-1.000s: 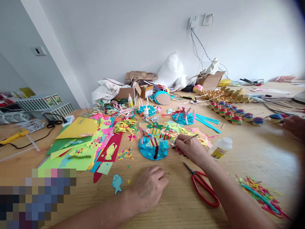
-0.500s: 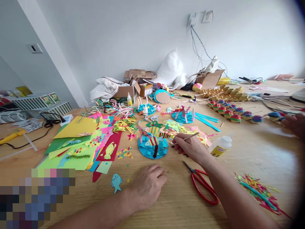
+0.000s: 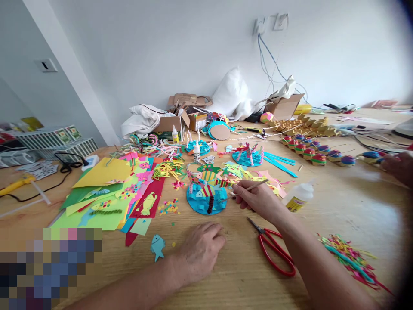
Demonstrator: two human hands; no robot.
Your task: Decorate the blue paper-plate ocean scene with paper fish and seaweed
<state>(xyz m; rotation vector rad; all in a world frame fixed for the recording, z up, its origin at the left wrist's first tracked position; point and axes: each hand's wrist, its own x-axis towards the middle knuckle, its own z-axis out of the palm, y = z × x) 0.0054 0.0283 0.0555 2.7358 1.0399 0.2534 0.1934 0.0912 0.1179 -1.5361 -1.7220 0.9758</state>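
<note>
Grips a thin stick (image 3: pixel 258 184) between thumb and fingers of the right hand (image 3: pixel 254 198), at three o'clock from a round blue base (image 3: pixel 195 207), and points the tip inward at the rim; cannot tell whether touching it. Rests the left hand (image 3: pixel 203 247) palm down on the wooden table (image 3: pixel 235 280) at six o'clock, near the base, with fingers loosely bent and underside hidden; cannot tell whether closed on anything. Shows on the base, at the clock's centre, a striped paper fish (image 3: pixel 205 192) above a dark fuzzy stem (image 3: pixel 211 206). Features red-handled scissors (image 3: pixel 265 236) at about four o'clock, just beside the right forearm, and a glue bottle (image 3: pixel 295 204) with a yellow label farther out at three. Includes a blue fish cutout (image 3: pixel 157 246) at eight o'clock, scattered paper dots (image 3: pixel 169 207) at nine, and, beyond those, overlapping coloured sheets (image 3: pixel 97 172). Takes in a small white bottle (image 3: pixel 196 154) at twelve o'clock, a second blue base (image 3: pixel 238 160) between one and two, and, between two and three, painted egg-carton pieces (image 3: pixel 319 159), with another person's hand (image 3: pixel 400 168) near the farthest at the right edge.
</note>
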